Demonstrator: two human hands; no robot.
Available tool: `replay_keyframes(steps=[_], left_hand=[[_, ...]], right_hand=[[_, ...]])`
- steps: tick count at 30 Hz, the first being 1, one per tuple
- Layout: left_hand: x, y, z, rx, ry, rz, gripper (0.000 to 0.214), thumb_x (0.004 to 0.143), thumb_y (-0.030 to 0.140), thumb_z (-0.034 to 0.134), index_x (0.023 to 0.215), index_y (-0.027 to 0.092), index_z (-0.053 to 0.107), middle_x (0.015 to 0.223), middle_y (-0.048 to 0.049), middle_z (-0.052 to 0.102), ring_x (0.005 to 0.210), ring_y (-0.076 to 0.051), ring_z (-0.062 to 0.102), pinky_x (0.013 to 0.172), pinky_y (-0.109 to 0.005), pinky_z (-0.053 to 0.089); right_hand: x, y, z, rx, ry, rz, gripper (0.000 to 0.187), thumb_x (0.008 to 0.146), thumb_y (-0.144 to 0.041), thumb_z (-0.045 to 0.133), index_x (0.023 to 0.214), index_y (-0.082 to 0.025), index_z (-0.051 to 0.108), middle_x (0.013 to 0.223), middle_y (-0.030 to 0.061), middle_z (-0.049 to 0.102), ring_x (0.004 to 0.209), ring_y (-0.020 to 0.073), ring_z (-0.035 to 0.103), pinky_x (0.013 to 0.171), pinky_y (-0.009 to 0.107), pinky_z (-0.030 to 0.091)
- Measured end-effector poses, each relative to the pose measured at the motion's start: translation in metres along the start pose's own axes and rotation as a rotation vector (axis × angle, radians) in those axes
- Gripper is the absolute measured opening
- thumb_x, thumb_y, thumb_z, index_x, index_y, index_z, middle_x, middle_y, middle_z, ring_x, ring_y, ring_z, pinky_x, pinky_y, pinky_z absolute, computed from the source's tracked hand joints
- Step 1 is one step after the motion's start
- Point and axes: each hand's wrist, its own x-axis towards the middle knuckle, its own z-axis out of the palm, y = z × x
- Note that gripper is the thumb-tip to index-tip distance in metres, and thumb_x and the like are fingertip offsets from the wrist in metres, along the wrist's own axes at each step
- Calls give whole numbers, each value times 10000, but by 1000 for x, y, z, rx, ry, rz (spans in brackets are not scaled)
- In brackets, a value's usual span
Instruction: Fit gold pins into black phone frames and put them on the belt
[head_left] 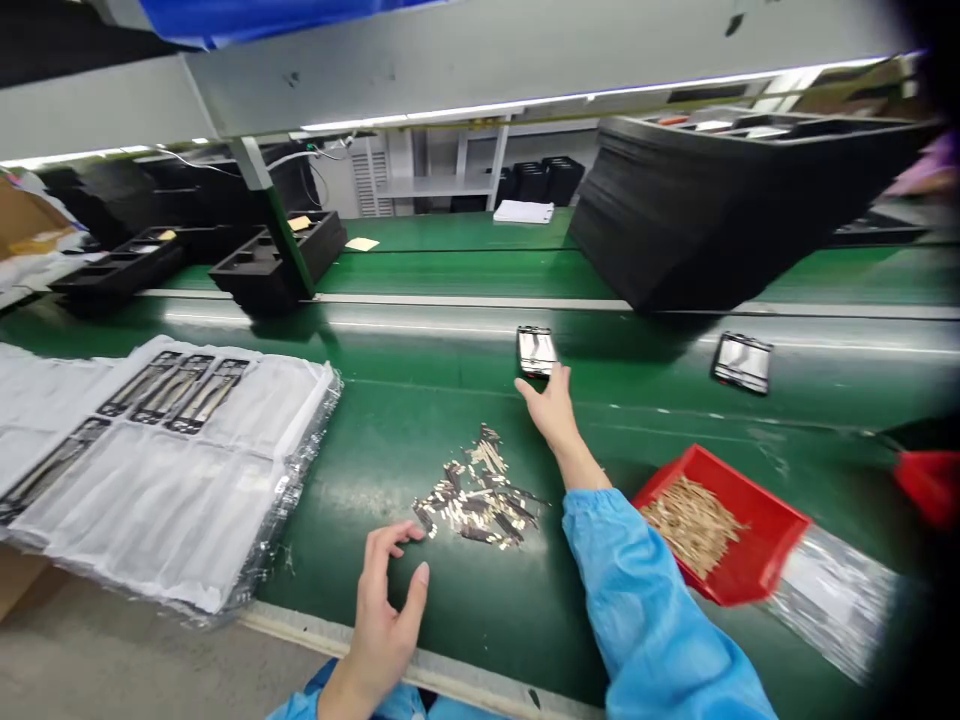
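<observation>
My right hand point(553, 405) stretches out over the green belt point(420, 420) in a blue sleeve, its fingers closing on a small shiny rectangular part point(536, 350). My left hand point(386, 590) rests near the front edge, fingers curved and apart, holding nothing. Just beyond it lies a loose pile of several small metal strips point(476, 490). A second shiny rectangular part point(741, 361) sits farther right on the belt.
A red bin point(757, 565) of thin gold pieces stands at the right, another red bin point(930, 480) beyond it. White plastic-wrapped sheets with dark strips point(157, 450) lie at left. Stacked black trays point(720, 220) and black foam trays point(277, 255) stand behind.
</observation>
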Motion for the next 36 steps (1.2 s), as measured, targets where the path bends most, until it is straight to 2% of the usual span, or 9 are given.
replay_keyframes(steps=[3,8,10,12,15,18,22,30,36], left_hand=[[11,17,-19,15,-72,157,194,1062,188,572,1211,235,687,1032,-113,760,911,-247,717,778,-370,593],[53,36,-110,249,-32,381,260,1017,84,583,1180,221,732,873,-67,784,741,-194,727,685,-305,582],[89,32,-160,486,54,314,207,1030,161,612,1159,219,763,941,-72,806,808,-202,753,752,-311,599],[134,17,-208,752,91,37,222,1062,261,574,1164,215,765,1021,-77,811,897,-225,759,822,-345,613],[195,-17,-254,894,208,-135,221,1069,308,623,1168,144,734,1074,-123,771,968,-253,739,923,-442,613],[229,-49,-267,960,264,-241,320,1058,399,703,1238,135,696,1217,-105,723,1058,-236,724,962,-457,618],[240,-70,-268,972,305,-323,360,1046,445,713,1256,154,692,1261,-104,710,1115,-261,709,990,-480,606],[246,-71,-302,826,343,-343,332,946,508,663,914,191,756,863,-134,773,957,-359,731,947,-506,543],[222,-42,-277,738,548,-115,449,1035,474,515,1271,141,702,1179,-115,780,1097,-325,718,1049,-520,547]], right_hand=[[-13,-2,4,-168,65,6,737,811,-453,665,1445,-102,526,1732,319,246,1587,528,184,1233,785,68],[-40,7,6,-303,20,-114,438,851,-471,568,1187,-218,690,1539,197,544,1449,498,323,1156,745,214],[-43,15,4,-379,11,-199,409,871,-509,534,1128,-240,704,1442,175,602,1376,473,386,1110,697,299],[-42,22,4,-435,9,-252,400,888,-524,497,1095,-254,708,1377,164,627,1332,462,414,1068,667,347],[-40,30,4,-446,4,-279,392,887,-529,479,1063,-266,710,1338,154,635,1319,458,425,1060,654,352],[-40,34,4,-432,-4,-307,394,878,-540,486,1043,-266,717,1318,152,647,1303,457,442,1050,651,354],[-44,29,0,-419,2,-322,395,889,-550,497,1029,-265,731,1304,155,659,1270,453,450,995,637,374],[-68,5,-10,-400,-153,-480,310,1020,-448,505,1122,-248,719,1219,142,713,1163,371,539,939,526,389],[-91,-13,-18,-415,-463,-612,221,1066,-396,560,1011,-263,728,1026,77,756,1037,292,609,916,464,409]])
